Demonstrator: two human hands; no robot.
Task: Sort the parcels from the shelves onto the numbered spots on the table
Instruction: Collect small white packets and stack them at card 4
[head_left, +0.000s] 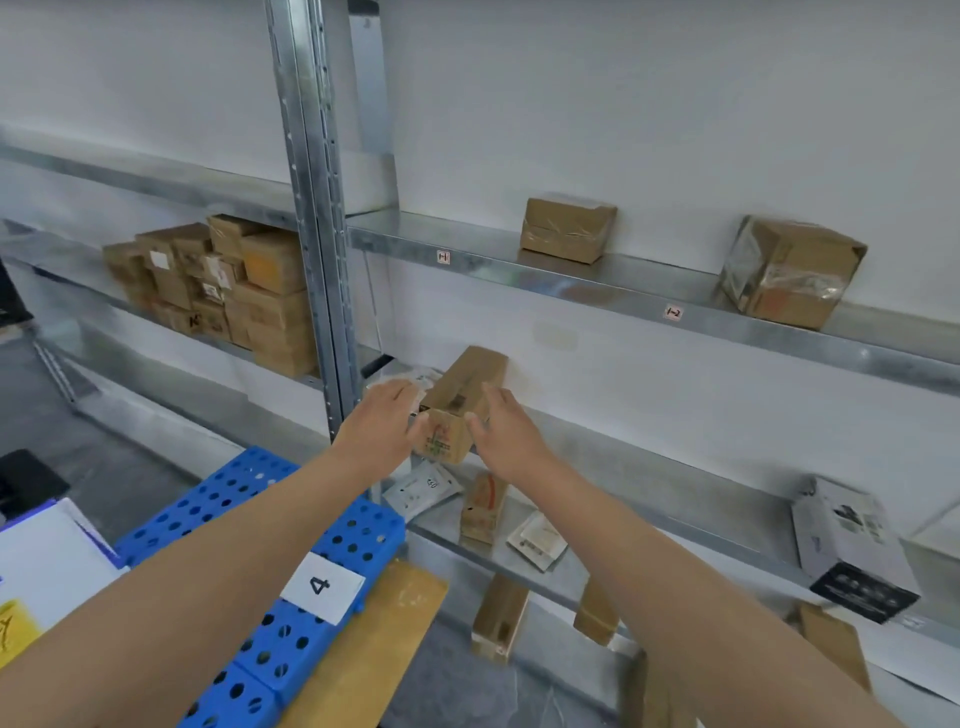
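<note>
Box held between two hands at shelf edge.
Left hand (382, 431) and right hand (506, 436), apart, press flat on opposite sides of box (457, 405) at shelf (675, 467) front; "4" sign (322, 586) at box's 7 o'clock.

White wall, grey floor, oddments at the left edge
White wall (675, 104) fills twelve o'clock; grey floor (457, 686) shows at six; dark object (26, 480) at nine; yellow sheet (15, 631) at eight.
</note>
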